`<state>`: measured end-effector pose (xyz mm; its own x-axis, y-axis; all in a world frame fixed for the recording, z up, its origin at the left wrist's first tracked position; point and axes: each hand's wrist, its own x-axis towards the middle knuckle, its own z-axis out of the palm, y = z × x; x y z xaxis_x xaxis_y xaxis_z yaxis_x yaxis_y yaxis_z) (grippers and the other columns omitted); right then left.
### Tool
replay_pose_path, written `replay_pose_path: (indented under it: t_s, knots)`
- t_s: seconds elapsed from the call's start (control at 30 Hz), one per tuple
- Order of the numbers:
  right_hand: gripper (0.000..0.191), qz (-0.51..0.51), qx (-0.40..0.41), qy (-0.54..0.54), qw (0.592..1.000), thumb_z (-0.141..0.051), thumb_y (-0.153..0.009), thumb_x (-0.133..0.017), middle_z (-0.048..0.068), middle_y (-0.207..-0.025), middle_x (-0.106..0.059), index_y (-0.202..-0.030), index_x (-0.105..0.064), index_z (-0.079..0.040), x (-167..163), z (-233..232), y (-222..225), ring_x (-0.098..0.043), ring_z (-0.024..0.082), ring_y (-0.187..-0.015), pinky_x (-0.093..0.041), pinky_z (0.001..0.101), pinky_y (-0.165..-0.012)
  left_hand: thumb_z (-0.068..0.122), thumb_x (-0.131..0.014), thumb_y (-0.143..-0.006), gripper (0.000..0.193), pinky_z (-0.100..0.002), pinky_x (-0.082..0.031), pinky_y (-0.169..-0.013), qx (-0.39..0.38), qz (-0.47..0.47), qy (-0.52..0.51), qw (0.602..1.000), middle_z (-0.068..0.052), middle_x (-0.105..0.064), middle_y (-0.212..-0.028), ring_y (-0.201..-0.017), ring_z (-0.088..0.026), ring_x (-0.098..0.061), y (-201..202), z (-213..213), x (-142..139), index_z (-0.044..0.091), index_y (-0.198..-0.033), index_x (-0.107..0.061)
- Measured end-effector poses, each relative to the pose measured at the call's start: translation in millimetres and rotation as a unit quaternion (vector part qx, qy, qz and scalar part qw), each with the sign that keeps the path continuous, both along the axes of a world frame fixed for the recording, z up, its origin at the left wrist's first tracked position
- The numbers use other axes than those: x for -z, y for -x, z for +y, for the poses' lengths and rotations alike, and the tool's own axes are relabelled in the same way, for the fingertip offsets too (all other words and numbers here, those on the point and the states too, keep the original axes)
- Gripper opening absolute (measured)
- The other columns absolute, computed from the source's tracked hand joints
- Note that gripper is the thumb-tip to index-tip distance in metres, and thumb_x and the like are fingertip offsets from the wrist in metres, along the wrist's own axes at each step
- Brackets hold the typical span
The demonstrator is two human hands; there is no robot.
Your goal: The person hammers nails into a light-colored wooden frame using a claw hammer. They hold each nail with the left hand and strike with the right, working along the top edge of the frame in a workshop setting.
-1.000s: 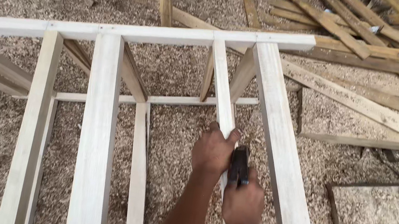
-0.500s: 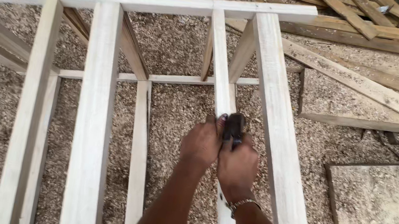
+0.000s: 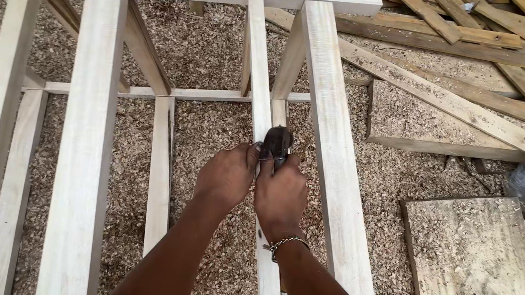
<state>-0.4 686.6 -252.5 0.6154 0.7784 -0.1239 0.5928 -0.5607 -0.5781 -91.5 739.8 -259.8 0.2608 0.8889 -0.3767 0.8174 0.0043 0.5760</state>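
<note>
Wooden slat [image 3: 256,62] under both hands (knuckles up) [image 3: 255,183]

Sawdust-covered ground [image 3: 221,57]; loose planks [image 3: 477,34] piled upper right; boards [image 3: 486,288] lower right; daylight.

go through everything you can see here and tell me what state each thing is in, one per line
Pale wooden frame: assembled, lying over the sawdust floor.
Narrow pale slat: fixed in the frame, both hands on it.
Small dark hand plane: resting on the slat, gripped.
Left hand: closed beside the plane.
Right hand: closed behind the plane.
Loose brown planks: piled.
</note>
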Motion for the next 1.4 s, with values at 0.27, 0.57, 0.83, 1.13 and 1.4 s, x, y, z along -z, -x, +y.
replay_pose_path:
  t_s: [0.27, 0.57, 0.83, 1.13, 1.4]
  knots:
    - [0.064, 0.012, -0.011, -0.002, 1.000, -0.045, -0.082, -0.079, 0.024, -0.082, -0.071, -0.111, -0.058, 0.008, -7, -8, 3, -0.073, 0.037, -0.074, -0.061, 0.0492, -0.071, 0.032, -0.067, -0.094, 0.042, -0.046, -0.059, -0.085, -0.112, 0.035, -0.208, 0.971, -0.019, -0.065, -0.123, -0.101, -0.033, -0.070, 106, -23, -16, 0.008, -0.128, -0.060]
    - [0.054, 0.041, -0.005, 0.098, 0.994, -0.029, -0.079, -0.075, 0.018, -0.079, -0.072, -0.119, -0.054, 0.003, -15, -51, 12, -0.075, 0.031, -0.069, -0.062, 0.0442, -0.067, 0.060, -0.086, -0.077, 0.117, -0.057, -0.055, -0.089, -0.224, 0.197, -0.111, 0.948, -0.035, -0.045, -0.134, -0.120, -0.049, -0.052, 209, -68, -6, -0.006, -0.152, -0.027]
    - [0.059, 0.053, -0.007, 0.064, 0.997, -0.025, -0.072, -0.084, 0.016, -0.075, -0.071, -0.113, -0.059, 0.010, 0, -84, 9, -0.068, 0.025, -0.067, -0.059, 0.0407, -0.068, 0.058, -0.086, -0.071, 0.109, -0.047, -0.058, -0.084, -0.286, 0.065, 0.135, 0.946, -0.027, -0.063, -0.108, -0.094, -0.039, -0.067, 240, -107, 10, -0.014, -0.139, -0.040]
    - [0.055, 0.161, 0.000, 0.066, 0.985, -0.024, -0.073, -0.082, 0.006, -0.067, -0.066, -0.118, -0.064, 0.002, 2, -80, 3, -0.058, 0.015, -0.051, -0.054, 0.0338, -0.048, 0.068, -0.076, -0.080, 0.091, -0.050, -0.055, -0.053, -0.225, 0.092, 0.045, 0.969, -0.018, -0.065, -0.080, -0.066, -0.030, -0.061, 242, -115, 19, -0.015, -0.115, -0.058]
    - [0.052, 0.152, 0.023, 0.089, 0.984, -0.035, -0.077, -0.084, 0.013, -0.081, -0.071, -0.107, -0.066, 0.003, 6, -108, 6, -0.065, 0.022, -0.057, -0.057, 0.0390, -0.049, 0.061, -0.076, -0.080, 0.075, -0.047, -0.055, -0.057, -0.214, 0.056, 0.019, 0.975, -0.019, -0.070, -0.082, -0.063, -0.030, -0.066, 253, -129, 24, -0.011, -0.101, -0.067]
